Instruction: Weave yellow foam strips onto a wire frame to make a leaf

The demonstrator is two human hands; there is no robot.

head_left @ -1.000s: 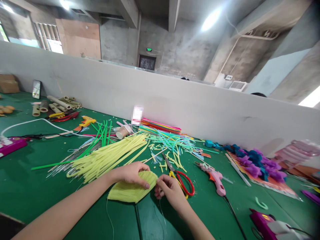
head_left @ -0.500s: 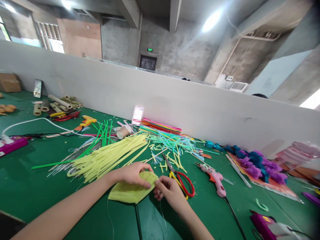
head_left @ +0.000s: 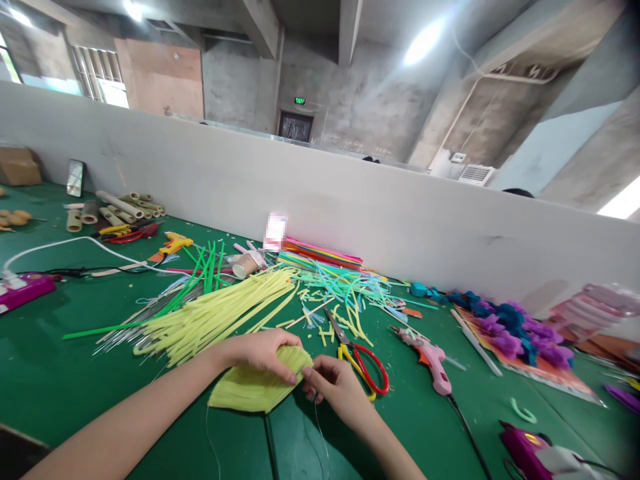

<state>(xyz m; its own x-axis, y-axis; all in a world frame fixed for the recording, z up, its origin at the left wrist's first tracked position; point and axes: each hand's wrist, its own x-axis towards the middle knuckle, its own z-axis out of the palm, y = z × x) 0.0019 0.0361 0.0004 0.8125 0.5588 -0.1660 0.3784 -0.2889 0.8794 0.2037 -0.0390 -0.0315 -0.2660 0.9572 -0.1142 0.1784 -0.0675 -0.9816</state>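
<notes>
Nearest the viewer, two thin strands trail over the green table [head_left: 400, 433]: a left strand [head_left: 212, 437] from the near left corner of the yellow-green ribbed piece [head_left: 245, 392], a right strand [head_left: 321, 425] below the right hand [head_left: 340, 387]. In my judgement either could snag or be pulled out should a forearm drag across it.

The piece lies tilted between the hands, just above or on the table. The left hand [head_left: 265, 351] clamps it, thumb on the upper face, fingers largely hidden behind. The right hand pinches its right edge between thumb and forefinger; whether a strand is also gripped cannot be told. Uneven pressure could spread or skew the ribs.

Just beyond the right hand lie the scissors [head_left: 349, 344], blades pointing away; a backward knock could shift them. Farther right rests a corded pink glue gun [head_left: 431, 358], a possible burn hazard if hot. Beyond the left hand, yellow strips [head_left: 215, 317] lie bundled, apart from the work.
</notes>
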